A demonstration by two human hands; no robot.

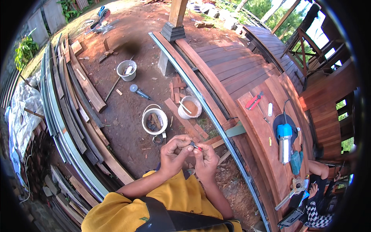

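left hand (174,155) and right hand (206,160), fingers curled nearly closed, pinch between them a small red-tipped dark piece (196,145), its kind too small to tell. the piece lies in view above bare soil (119,121), left of a plank deck (232,71); near the left hand, a white bucket (165,123) contains wood scraps (154,122).

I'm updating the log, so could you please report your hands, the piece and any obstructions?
Left hand and right hand pinching small black-and-red piece. White bucket beyond; nothing visibly in the way.
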